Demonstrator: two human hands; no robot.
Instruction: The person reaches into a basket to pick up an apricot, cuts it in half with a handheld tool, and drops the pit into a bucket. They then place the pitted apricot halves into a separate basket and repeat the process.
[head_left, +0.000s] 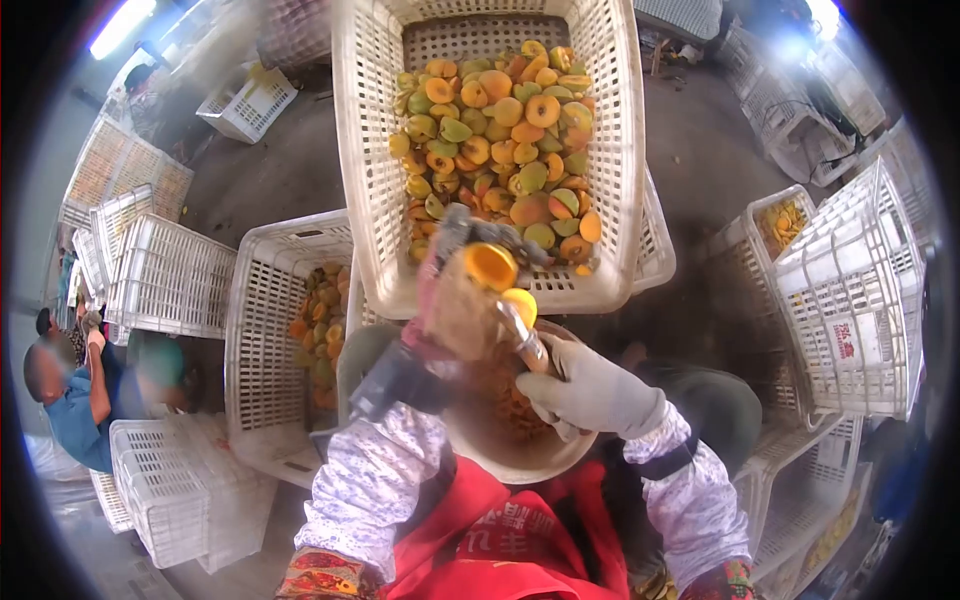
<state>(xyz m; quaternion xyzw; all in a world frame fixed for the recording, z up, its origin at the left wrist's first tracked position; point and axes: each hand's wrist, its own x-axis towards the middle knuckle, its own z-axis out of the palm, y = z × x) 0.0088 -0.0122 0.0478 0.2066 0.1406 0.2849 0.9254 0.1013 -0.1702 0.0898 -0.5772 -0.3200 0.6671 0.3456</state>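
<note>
From the head camera, looking down: left hand (455, 300), gloved and stained, raised over a pale bowl (520, 462) on the lap, grip pinching a halved orange fruit (490, 265) with cut face up and outward. Just right of it and slightly lower, touching or nearly so, a second yellow piece (520, 303) at the tip of a short tool (525, 340), long axis slanting from the right hand (590, 390) up and left toward the fruit; right grip pressed together around the tool's handle. Fruit lying up and left of the right hand, nearer the left. Directly beyond both hands, a white slatted crate (620, 150) heaped with halved fruit (500, 150), its near rim just behind the held piece. To the left, a lower crate (250, 330) with more fruit. At far left, another person (70, 400) among stacked empty crates (170, 275).
</note>
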